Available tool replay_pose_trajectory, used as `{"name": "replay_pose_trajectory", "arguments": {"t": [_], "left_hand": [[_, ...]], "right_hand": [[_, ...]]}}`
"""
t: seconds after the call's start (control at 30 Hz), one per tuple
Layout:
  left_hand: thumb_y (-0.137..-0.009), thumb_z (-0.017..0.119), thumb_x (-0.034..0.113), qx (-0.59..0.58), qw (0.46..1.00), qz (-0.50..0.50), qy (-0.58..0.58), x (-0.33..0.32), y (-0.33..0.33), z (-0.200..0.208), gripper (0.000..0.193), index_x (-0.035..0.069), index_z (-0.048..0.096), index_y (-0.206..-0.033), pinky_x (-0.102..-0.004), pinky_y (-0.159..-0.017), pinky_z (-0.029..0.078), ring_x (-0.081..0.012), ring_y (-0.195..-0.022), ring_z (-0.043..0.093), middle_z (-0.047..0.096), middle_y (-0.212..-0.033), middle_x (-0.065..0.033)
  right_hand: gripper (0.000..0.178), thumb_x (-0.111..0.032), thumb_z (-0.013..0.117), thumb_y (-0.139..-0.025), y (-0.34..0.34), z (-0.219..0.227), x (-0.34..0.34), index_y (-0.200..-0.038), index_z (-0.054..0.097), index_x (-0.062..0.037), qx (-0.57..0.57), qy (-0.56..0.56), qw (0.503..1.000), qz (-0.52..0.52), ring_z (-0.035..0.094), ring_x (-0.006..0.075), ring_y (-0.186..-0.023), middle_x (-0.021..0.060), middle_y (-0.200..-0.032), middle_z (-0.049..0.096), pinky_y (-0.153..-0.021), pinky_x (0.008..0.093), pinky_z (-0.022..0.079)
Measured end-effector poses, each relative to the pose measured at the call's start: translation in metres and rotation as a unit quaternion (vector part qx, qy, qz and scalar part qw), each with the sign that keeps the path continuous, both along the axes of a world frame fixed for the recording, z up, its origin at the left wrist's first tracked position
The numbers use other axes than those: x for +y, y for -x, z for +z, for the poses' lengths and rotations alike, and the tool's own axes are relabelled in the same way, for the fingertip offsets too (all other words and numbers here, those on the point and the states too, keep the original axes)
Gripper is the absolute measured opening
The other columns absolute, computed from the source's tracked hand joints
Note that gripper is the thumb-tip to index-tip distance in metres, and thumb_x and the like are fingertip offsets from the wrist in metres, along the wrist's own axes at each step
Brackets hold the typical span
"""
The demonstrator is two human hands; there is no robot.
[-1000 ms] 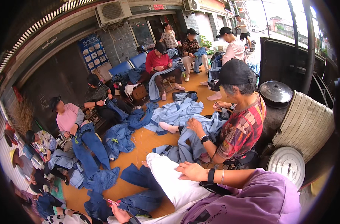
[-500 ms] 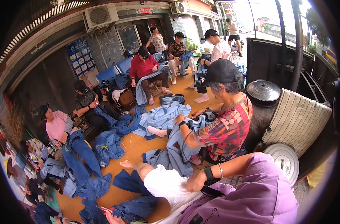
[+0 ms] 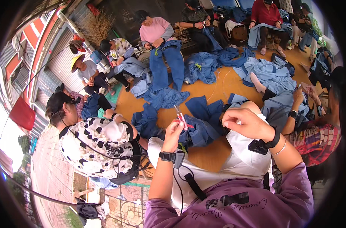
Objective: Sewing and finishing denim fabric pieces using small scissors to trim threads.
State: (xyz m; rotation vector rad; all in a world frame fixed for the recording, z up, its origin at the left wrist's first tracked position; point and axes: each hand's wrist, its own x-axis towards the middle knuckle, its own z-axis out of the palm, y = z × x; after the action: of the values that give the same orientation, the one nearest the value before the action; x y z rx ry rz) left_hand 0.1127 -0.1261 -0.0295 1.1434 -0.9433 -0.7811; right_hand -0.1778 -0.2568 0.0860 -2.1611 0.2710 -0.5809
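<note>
L hand [image 3: 173,136] is holding red-handled snips [image 3: 183,121], fingers clamped on them; R hand [image 3: 245,121] is hanging nearby, fingers curled, can't tell if gripping. Dk-blue jeans [image 3: 200,132] are lying on orange mat [image 3: 208,89], twd near edge.

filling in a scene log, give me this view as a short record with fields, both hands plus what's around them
left hand: holds small metal snips with pinkish-red handles, blades pointing away from the wearer
right hand: fingers curled, nothing visible in it
wearer's legs: white cloth trousers
ahead of the lap: crumpled dark-blue denim
floor: orange-brown surface
left neighbour: person in a black-and-white patterned shirt
farther right: light-blue denim pile
</note>
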Motion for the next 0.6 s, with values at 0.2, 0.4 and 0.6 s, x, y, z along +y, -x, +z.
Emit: {"name": "replay_pose_trajectory", "arguments": {"t": [0.2,0.4,0.6], "left_hand": [[-0.098,0.061,0.016,-0.020,1.000,0.008,-0.005,-0.018,0.028,0.037,0.016,0.001,0.065,-0.093,-0.0270,-0.088,0.042,-0.0110,-0.096,0.054,0.056,-0.103,-0.0024],[-0.096,0.064,0.017,-0.110,0.989,-0.005,-0.104,-0.048,0.045,0.026,0.018,0.002,0.068,-0.105,-0.0289,-0.097,0.039,-0.0149,-0.107,0.053,0.059,-0.110,-0.0045],[-0.099,0.052,0.027,0.100,0.990,-0.006,-0.097,-0.060,0.037,0.049,0.044,0.000,0.052,-0.134,-0.0317,-0.104,0.037,-0.0164,-0.120,0.053,0.057,-0.125,-0.0090]], "right_hand": [[0.031,-0.020,0.059,-0.098,-0.100,-0.049,-0.021,-0.124,0.060,-0.0030,-0.054,-0.315,0.947,0.040,0.054,0.0077,-0.089,0.0003,-0.103,0.059,-0.081,0.0234,0.045],[0.041,-0.033,0.043,-0.106,-0.136,-0.095,-0.050,-0.115,0.064,-0.0002,-0.085,-0.426,0.896,0.087,0.052,0.0076,-0.078,0.0009,-0.094,0.063,-0.070,0.0240,0.043],[0.033,-0.031,0.043,-0.106,-0.135,-0.120,-0.099,-0.107,0.061,-0.0040,-0.147,-0.558,0.816,-0.036,0.056,0.0088,-0.076,0.0030,-0.095,0.065,-0.069,0.0241,0.048]]}}
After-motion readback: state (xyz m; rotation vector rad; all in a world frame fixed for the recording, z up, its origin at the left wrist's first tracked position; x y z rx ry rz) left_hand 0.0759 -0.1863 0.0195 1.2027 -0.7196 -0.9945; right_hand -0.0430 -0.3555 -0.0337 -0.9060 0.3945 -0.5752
